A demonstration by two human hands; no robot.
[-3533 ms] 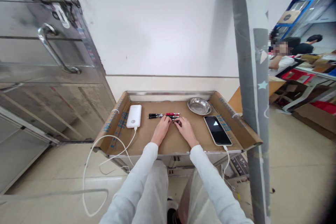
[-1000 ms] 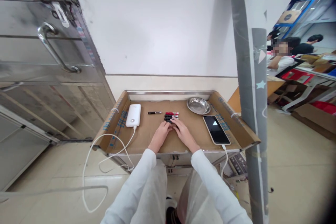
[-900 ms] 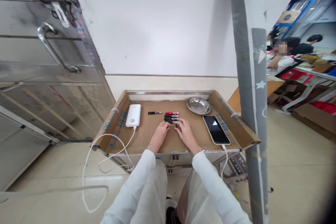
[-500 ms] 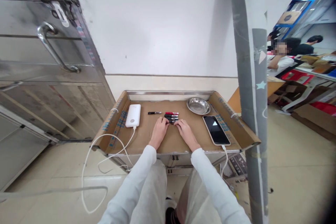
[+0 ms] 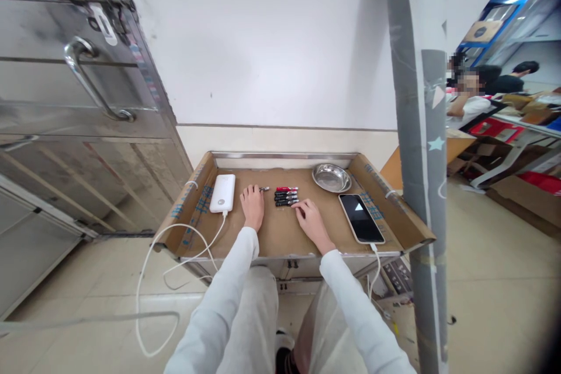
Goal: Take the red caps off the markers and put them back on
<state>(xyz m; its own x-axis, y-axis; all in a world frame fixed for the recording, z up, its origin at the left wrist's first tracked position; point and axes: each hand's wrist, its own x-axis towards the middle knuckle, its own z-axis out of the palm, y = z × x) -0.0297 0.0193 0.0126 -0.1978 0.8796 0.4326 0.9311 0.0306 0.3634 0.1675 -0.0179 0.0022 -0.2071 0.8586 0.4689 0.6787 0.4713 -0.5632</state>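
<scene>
- Left hand (image 5: 253, 205): fingers bent over the lone pen (image 5: 265, 189), hiding most of it; cannot tell whether they pinch it.
- Right hand (image 5: 308, 217): fingertips drawn together at the right end of the nearest of the black pens (image 5: 284, 198); grip unclear.
- Red pen (image 5: 287, 189) and black pens: side by side on the bench (image 5: 280, 239), red farthest.

**Pens (image 5: 286, 197) between power bank (image 5: 223, 190) and phone (image 5: 362, 218)**

On the surface (image 5: 280, 239), far left: power bank. Right of it: left hand (image 5: 253, 207) over a single pen (image 5: 265, 189). At centre: pens laid parallel, front to back, with right hand (image 5: 312, 220) at the front one's right end. Far right: phone, in front of bowl (image 5: 332, 178).
</scene>
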